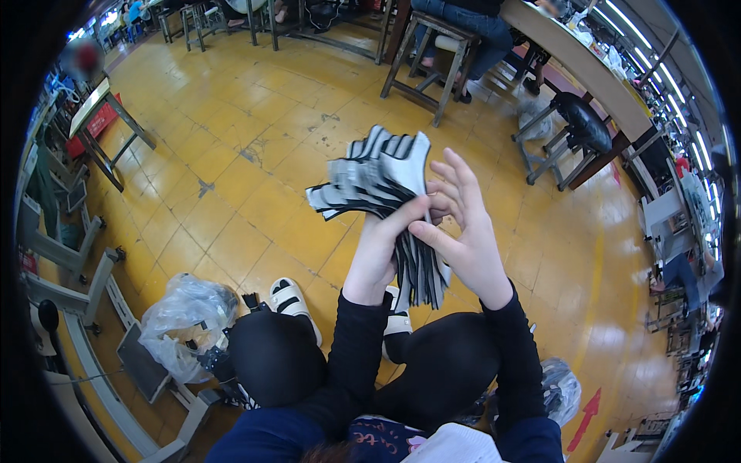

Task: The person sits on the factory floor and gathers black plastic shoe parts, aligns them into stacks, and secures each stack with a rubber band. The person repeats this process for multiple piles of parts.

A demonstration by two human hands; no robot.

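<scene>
A thick bundle of grey and black fabric strips is held up in front of me, above my knees. My left hand is closed round the middle of the bundle, its thumb lying across the strips. The upper ends fan out to the left and away, while the lower ends hang down between my wrists. My right hand is beside the bundle's right edge, fingers spread and raised, with the thumb near the strips. Whether its fingertips touch the strips I cannot tell. Part of the bundle is blurred.
By my left foot lies a clear plastic bag with dark pieces in it. Another plastic bag is at my right. Wooden stools and a long table stand ahead, where a person sits. Metal machine legs line the left.
</scene>
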